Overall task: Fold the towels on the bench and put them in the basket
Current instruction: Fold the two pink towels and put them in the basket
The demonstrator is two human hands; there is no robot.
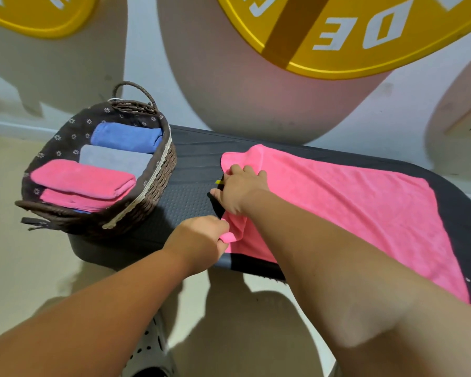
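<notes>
A pink towel lies spread flat along the dark bench, over a black cloth that shows at its edges. My left hand pinches the towel's near left corner. My right hand grips the towel's left edge, farther back, its fingers curled into the cloth. At the bench's left end stands a wicker basket with a dark flowered lining. It holds folded towels: a blue one, a grey one and pink ones.
A wall with large yellow round signs rises right behind the bench. Pale floor lies to the left and in front. My white perforated shoe is below, near the bench leg.
</notes>
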